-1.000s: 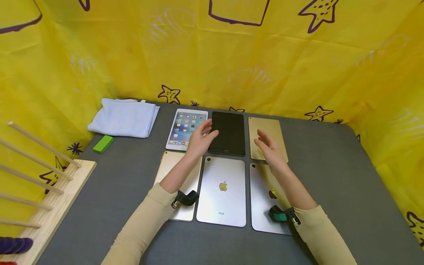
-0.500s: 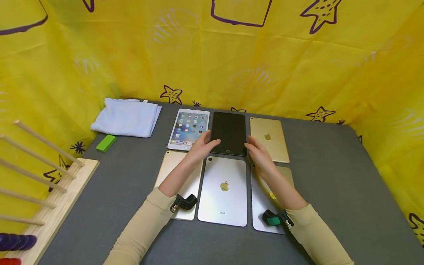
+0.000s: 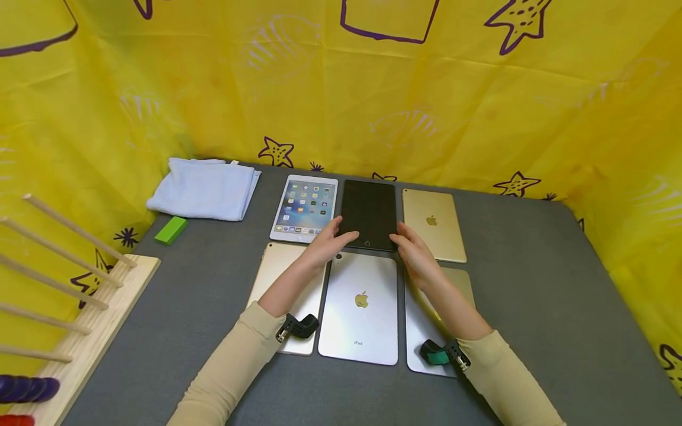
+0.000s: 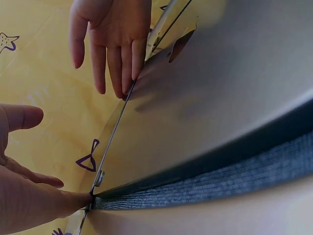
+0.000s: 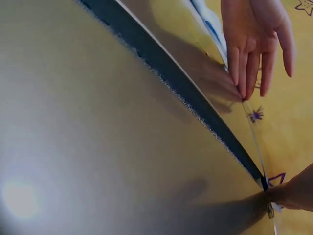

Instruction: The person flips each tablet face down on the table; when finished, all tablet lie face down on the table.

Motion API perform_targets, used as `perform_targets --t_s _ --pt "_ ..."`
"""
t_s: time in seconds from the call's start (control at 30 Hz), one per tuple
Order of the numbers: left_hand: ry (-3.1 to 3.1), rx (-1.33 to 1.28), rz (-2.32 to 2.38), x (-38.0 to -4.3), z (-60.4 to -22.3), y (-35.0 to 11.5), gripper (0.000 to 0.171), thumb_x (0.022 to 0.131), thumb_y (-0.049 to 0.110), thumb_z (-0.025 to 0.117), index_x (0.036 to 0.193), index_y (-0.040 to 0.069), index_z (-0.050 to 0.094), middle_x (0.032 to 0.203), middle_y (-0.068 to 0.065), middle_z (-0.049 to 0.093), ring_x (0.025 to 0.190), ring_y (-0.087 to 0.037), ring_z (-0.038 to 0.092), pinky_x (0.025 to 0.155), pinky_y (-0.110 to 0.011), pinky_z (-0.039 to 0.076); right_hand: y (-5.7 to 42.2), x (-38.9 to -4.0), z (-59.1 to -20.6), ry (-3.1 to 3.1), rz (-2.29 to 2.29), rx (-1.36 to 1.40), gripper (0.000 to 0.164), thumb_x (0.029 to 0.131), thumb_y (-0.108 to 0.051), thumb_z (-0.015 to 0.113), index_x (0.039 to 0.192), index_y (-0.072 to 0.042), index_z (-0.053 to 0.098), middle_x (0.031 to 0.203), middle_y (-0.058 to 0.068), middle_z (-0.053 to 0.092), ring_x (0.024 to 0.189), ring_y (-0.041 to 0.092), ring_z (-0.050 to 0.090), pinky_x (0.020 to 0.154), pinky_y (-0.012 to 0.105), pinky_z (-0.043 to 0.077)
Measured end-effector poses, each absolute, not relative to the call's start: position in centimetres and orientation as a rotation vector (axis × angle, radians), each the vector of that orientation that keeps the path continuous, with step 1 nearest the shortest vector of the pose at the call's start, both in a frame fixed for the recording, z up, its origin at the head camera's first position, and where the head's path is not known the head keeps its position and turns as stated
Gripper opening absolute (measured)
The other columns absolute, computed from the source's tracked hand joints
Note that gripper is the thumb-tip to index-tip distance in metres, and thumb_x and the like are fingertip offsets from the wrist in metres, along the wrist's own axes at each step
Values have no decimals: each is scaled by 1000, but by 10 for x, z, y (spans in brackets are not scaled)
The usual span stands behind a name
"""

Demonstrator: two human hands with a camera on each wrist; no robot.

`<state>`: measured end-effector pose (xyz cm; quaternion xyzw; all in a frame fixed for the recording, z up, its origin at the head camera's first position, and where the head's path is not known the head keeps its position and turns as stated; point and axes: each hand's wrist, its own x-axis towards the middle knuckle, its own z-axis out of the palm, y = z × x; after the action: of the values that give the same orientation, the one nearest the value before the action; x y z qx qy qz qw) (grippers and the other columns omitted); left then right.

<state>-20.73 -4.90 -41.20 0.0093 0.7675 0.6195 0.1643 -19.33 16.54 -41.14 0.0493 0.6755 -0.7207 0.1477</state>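
Note:
Several tablets lie flat in two rows. The black tablet (image 3: pixel 367 207), dark screen up, is in the middle of the back row. My left hand (image 3: pixel 322 244) is at its lower left edge, and my right hand (image 3: pixel 418 254) is at its lower right edge. The fingers of both look fairly straight, thumbs above the near corners. In the left wrist view the right hand (image 4: pixel 120 44) points its extended fingers down. To the left is a white tablet (image 3: pixel 303 201) with a lit screen; to the right, a gold tablet (image 3: pixel 434 228), back up.
In the front row lie a gold tablet (image 3: pixel 272 266), a silver tablet (image 3: pixel 358 319) and another silver tablet (image 3: pixel 418 325) partly under my right arm. A folded blue cloth (image 3: pixel 205 189), a green block (image 3: pixel 170 231) and a wooden rod frame (image 3: pixel 114 307) are on the left.
My right hand has moved left from over the gold tablet to the black tablet's right edge. My left hand has come slightly nearer, to its left edge. No tablet has visibly moved.

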Motion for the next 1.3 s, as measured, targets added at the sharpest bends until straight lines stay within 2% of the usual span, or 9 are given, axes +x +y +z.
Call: perform_targets --t_s 0.23,0.47,0.83,1.07,1.3 --pt "2210 8 1746 -208 -413 -50 77 94 31 62 155 5 22 158 -18 22 146 -31 20 116 -46 20 170 -195 -409 1834 -2198 189 62 102 -7 44 155 1 13 161 16 7 147 26 10 118 37 16" --pt "2220 17 1731 -210 -413 -51 74 95 31 62 153 4 26 157 -18 24 145 -31 22 116 -45 22 174 -197 -408 1741 -2269 233 59 100 -2 43 153 4 19 160 16 11 147 27 13 117 37 18" --pt "2278 48 1697 -210 -413 -51 68 95 29 61 150 3 33 155 -19 30 143 -32 27 115 -43 24 179 -201 -409 1746 -2251 314 54 102 -4 41 152 3 24 155 21 23 136 28 32 114 32 28" --pt "2321 122 1624 -210 -416 -52 63 96 28 59 149 3 36 153 -17 33 141 -33 31 114 -44 28 180 -204 -410 1776 -2236 286 54 101 -2 42 151 6 23 156 20 25 138 29 32 114 31 28" --pt "2359 176 1554 -211 -418 -48 59 96 27 58 148 5 40 151 -16 38 138 -33 35 111 -44 33 182 -206 -406 1786 -2261 295 58 98 3 47 152 2 25 155 18 28 136 27 36 112 35 29"
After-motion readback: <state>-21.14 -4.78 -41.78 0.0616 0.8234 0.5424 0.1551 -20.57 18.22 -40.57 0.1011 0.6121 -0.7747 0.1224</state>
